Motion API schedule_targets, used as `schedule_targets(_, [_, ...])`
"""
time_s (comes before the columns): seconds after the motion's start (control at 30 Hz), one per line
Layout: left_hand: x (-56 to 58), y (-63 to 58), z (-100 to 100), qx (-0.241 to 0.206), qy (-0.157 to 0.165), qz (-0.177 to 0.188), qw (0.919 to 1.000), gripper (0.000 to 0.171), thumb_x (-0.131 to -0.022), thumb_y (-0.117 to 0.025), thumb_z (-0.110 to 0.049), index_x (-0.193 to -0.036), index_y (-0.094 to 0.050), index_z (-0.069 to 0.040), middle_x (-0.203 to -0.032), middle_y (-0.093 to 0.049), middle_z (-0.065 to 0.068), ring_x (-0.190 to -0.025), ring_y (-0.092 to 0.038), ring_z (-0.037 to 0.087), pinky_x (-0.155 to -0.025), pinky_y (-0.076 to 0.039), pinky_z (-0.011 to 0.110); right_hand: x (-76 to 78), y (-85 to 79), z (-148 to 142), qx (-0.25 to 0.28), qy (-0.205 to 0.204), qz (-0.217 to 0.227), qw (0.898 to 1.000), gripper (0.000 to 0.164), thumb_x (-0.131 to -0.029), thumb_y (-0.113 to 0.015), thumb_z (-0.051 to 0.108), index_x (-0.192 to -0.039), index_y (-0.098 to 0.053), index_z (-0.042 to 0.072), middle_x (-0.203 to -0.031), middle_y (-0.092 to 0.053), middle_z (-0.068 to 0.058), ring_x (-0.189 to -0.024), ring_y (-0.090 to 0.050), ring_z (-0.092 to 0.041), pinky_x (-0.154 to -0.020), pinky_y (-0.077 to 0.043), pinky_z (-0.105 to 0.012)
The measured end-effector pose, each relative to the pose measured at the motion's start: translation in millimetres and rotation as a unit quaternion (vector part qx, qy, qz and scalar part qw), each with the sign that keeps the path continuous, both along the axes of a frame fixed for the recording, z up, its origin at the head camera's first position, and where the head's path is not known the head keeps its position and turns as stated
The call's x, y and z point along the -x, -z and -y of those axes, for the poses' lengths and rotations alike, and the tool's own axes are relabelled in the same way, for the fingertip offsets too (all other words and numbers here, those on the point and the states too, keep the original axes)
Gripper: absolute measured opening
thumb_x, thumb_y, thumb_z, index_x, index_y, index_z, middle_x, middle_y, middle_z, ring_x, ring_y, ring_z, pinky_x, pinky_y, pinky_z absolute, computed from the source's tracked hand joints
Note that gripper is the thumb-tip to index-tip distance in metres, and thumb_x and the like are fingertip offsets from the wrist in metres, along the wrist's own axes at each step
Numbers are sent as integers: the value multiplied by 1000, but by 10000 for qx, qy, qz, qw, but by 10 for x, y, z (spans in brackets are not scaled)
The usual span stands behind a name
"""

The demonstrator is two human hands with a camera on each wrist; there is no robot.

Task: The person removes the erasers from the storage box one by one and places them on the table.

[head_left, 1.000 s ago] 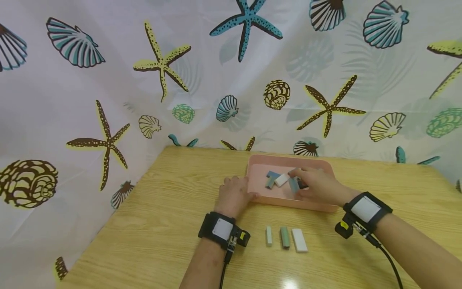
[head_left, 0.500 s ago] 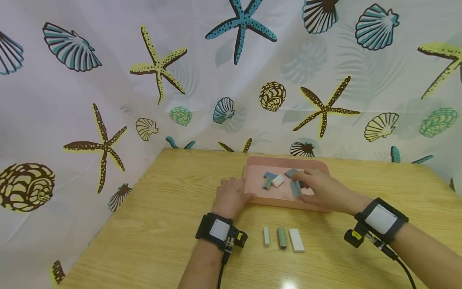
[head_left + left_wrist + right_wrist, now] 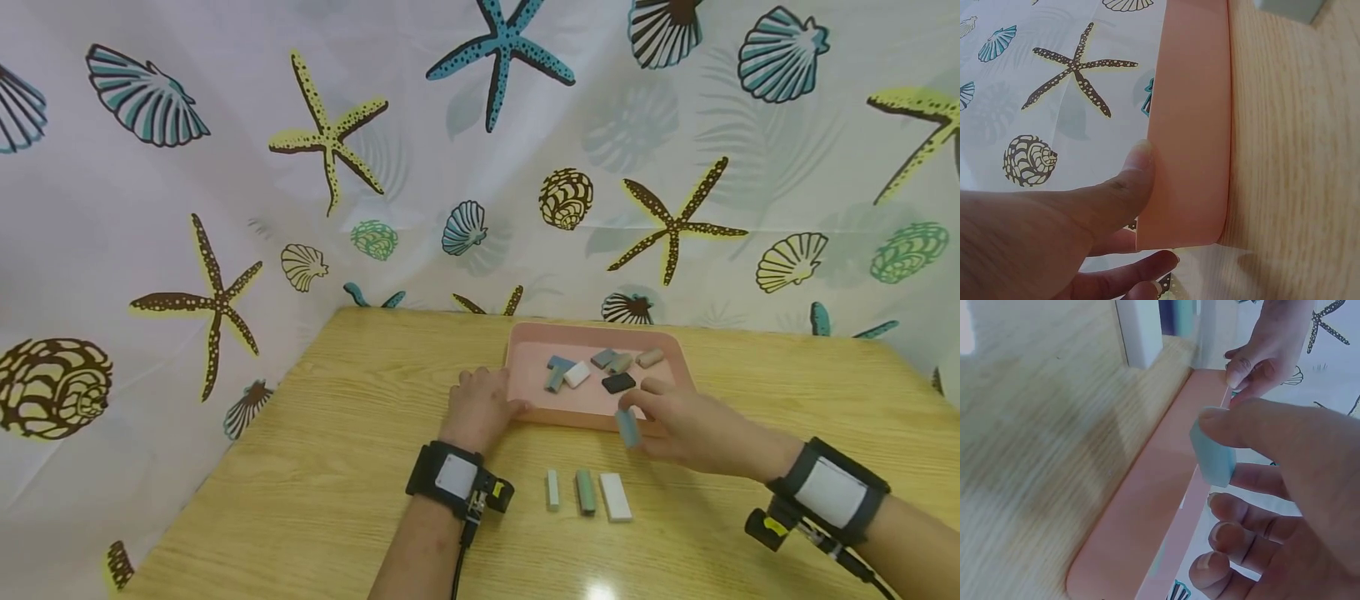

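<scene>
My right hand [image 3: 693,425] pinches a light blue rectangular block [image 3: 628,427] between thumb and index finger, just over the front rim of a pink tray [image 3: 566,417]. The right wrist view shows this block [image 3: 1213,453] tilted, with the other fingers loosely bent below. At the tray's front left corner, my left hand [image 3: 480,408] grips the wall, its thumb [image 3: 1141,159] against the rim. Inside the tray lie a white block [image 3: 577,374], a black block [image 3: 618,383], a beige block [image 3: 649,358] and several blue, grey and greenish blocks.
In front of the tray, three blocks stand in a row on the wooden table [image 3: 337,483]: a narrow pale one [image 3: 552,490], a green one [image 3: 586,492] and a white one [image 3: 616,497]. A shell-patterned cloth [image 3: 420,150] hangs behind and along the left.
My right hand has lifted the light blue block from inside the tray and drawn it toward me over the front rim, uncovering the black and beige blocks. My left hand keeps its hold.
</scene>
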State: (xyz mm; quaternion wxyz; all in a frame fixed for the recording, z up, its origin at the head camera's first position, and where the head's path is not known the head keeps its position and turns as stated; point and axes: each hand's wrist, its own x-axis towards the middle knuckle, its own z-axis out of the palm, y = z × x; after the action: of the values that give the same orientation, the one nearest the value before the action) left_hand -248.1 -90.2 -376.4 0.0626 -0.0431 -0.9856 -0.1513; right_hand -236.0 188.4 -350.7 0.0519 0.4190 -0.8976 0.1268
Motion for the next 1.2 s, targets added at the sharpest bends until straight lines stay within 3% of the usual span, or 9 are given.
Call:
schedule_targets(0.13, [6,-1,-1,-17,-4,6,10000,51,-84,-73,-48,-116,-69,-8,-101,-70,15,-92,-61,30,-79,-52,46,-75,5,-23,-228,261,478,9983,32,-86,-75,19,-115,-62,16,-93,-54,4,-73,-50,-5,-62,-43,-18])
schedule_targets(0.3, [16,1,-5,-69,-29,43,10000,52,-84,-73,-48,-117,-69,-8,-101,-69,15,-92,-60,30,-80,-52,46,-137,24,-48,-365,270,725,9963,37,-85,-77,25,-118,-62,15,-97,-56,6,-77,-53,-5,-64,-46,-19])
schedule_targets(0.53, [12,-5,-23,-60,-49,51,10000,52,-84,-73,-48,-117,-69,-7,-101,-69,14,-92,-60,30,-80,-52,46,-185,77,-70,-687,516,1352,9871,41,-83,-79,31,-119,-61,21,-100,-55,9,-85,-57,-7,-67,-49,-22])
schedule_targets(0.77, [-14,-11,-33,-103,-83,56,9999,52,-85,-73,-47,-114,-67,-5,-102,-66,16,-95,-59,32,-82,-52,48,-228,162,-56,-680,283,1675,9831,39,-79,-82,34,-110,-60,22,-99,-53,7,-80,-52,-5,-64,-44,-22])
schedule_targets(1.03, [-10,-16,-61,-518,-44,92,9986,75,-84,-77,-38,-146,-46,-9,-138,-55,16,-119,-55,36,-93,-50,53,-266,191,-60,-792,359,2037,9752,38,-78,-81,29,-110,-60,24,-90,-49,7,-74,-47,-4,-62,-40,-22])
schedule_targets(1.2, [-1,-27,-67,-675,33,83,9977,73,-84,-79,-34,-146,-47,-11,-139,-58,12,-119,-54,34,-94,-50,53,-272,179,-66,-851,442,2170,9715,38,-80,-80,34,-111,-59,27,-92,-49,7,-76,-48,-5,-63,-40,-23])
